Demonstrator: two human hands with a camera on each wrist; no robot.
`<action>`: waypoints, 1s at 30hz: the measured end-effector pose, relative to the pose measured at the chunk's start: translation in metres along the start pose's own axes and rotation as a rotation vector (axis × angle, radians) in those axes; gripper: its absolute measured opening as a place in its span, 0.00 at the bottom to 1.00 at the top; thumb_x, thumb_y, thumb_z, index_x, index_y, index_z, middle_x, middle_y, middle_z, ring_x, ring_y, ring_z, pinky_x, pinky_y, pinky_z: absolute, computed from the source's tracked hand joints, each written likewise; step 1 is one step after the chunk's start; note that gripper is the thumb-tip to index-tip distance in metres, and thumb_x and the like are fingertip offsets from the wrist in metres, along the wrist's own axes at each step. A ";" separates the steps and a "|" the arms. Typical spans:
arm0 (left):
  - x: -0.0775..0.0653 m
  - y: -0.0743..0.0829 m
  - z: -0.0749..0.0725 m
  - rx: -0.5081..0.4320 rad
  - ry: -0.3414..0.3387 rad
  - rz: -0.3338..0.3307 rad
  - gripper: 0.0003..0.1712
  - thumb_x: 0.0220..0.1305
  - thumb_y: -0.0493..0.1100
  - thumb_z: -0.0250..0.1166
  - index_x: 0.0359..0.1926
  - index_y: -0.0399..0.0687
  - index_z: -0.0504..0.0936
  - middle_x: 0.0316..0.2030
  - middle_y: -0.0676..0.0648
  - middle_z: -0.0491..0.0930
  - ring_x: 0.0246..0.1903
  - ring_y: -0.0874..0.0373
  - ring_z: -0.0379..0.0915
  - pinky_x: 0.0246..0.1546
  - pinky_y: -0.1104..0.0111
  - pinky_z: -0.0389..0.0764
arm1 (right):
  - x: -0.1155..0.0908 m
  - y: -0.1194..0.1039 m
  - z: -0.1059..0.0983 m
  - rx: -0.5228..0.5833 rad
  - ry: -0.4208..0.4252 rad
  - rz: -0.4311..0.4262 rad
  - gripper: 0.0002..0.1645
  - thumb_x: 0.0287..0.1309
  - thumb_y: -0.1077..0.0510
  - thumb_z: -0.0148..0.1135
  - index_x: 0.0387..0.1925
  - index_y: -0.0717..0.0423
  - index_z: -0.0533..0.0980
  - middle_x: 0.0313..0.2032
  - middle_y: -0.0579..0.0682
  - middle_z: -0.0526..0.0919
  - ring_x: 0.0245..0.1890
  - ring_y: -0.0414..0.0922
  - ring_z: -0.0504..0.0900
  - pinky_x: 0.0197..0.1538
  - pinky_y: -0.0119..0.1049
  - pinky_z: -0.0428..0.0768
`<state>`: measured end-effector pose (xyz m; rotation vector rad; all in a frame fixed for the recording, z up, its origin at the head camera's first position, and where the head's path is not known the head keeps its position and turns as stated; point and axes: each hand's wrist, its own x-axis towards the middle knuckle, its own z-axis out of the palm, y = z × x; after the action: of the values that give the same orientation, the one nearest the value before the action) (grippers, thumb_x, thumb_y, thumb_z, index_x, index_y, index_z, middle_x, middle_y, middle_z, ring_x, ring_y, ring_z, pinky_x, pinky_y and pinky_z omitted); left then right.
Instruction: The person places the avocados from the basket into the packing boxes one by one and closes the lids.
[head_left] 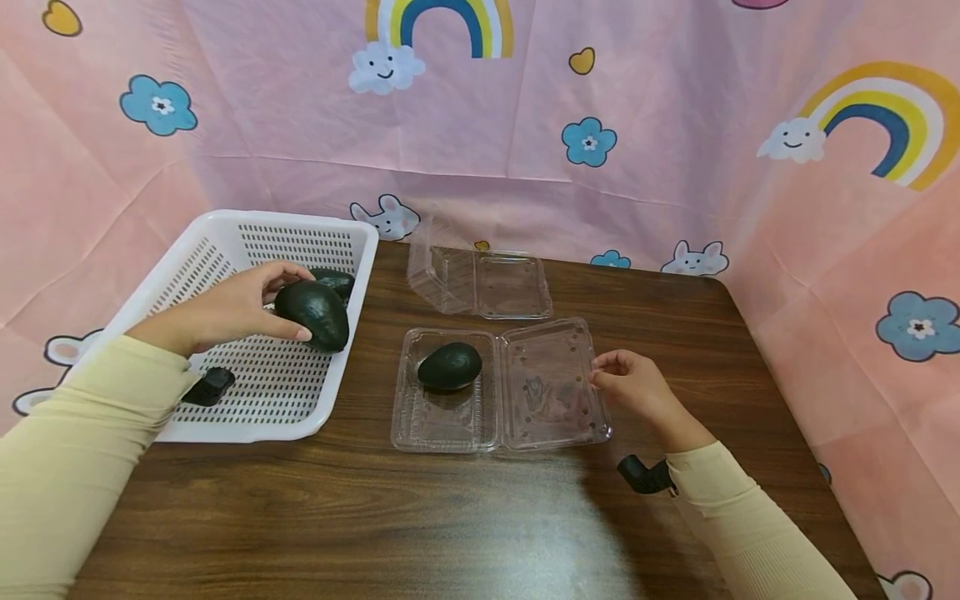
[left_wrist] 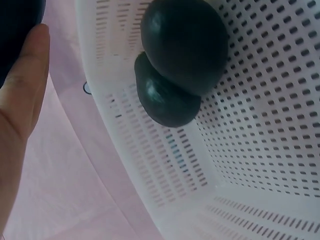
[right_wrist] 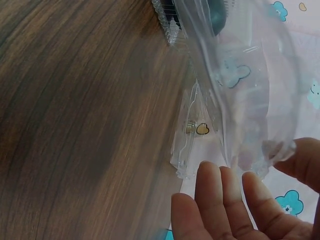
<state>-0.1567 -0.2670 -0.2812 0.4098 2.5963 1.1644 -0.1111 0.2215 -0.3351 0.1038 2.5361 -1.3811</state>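
My left hand (head_left: 217, 310) holds a dark green avocado (head_left: 318, 317) between thumb and fingers, over the right side of a white perforated basket (head_left: 213, 218). In the left wrist view, two more avocados lie against each other in the basket, a larger avocado (left_wrist: 185, 47) and a smaller avocado (left_wrist: 165, 100). On the table, an open clear plastic clamshell (head_left: 408, 433) has one avocado (head_left: 450, 367) in its left half. My right hand (head_left: 637, 387) pinches the outer edge of the clamshell's raised lid (head_left: 555, 367) between thumb and fingers.
Behind the first clamshell stands a second open clear clamshell (head_left: 513, 287), its left part upright. The brown wooden table (head_left: 337, 517) is bordered by a pink patterned cloth (head_left: 480, 125) at the back and sides. Black wrist cameras (head_left: 643, 475) are strapped to both wrists.
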 end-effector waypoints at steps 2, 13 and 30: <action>0.001 0.003 0.002 -0.002 0.007 -0.002 0.43 0.48 0.38 0.76 0.63 0.37 0.63 0.56 0.39 0.70 0.57 0.49 0.65 0.55 0.70 0.66 | 0.000 0.000 0.000 0.003 0.000 -0.001 0.17 0.62 0.61 0.58 0.49 0.70 0.72 0.40 0.57 0.82 0.40 0.46 0.81 0.45 0.46 0.81; 0.007 0.013 0.012 -0.029 0.013 0.053 0.44 0.47 0.37 0.77 0.63 0.36 0.63 0.57 0.38 0.69 0.57 0.48 0.66 0.56 0.67 0.66 | -0.001 -0.001 0.000 0.003 -0.001 -0.001 0.18 0.62 0.61 0.58 0.49 0.70 0.72 0.40 0.57 0.82 0.42 0.51 0.81 0.38 0.35 0.80; 0.016 0.034 0.034 -0.127 -0.058 0.136 0.44 0.46 0.33 0.76 0.62 0.33 0.62 0.55 0.37 0.69 0.54 0.46 0.68 0.48 0.80 0.72 | -0.002 -0.002 0.000 -0.002 -0.006 -0.009 0.18 0.63 0.61 0.58 0.50 0.70 0.72 0.42 0.60 0.82 0.40 0.46 0.81 0.37 0.34 0.80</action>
<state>-0.1546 -0.2163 -0.2794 0.5907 2.4620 1.3320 -0.1097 0.2210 -0.3331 0.0876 2.5357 -1.3803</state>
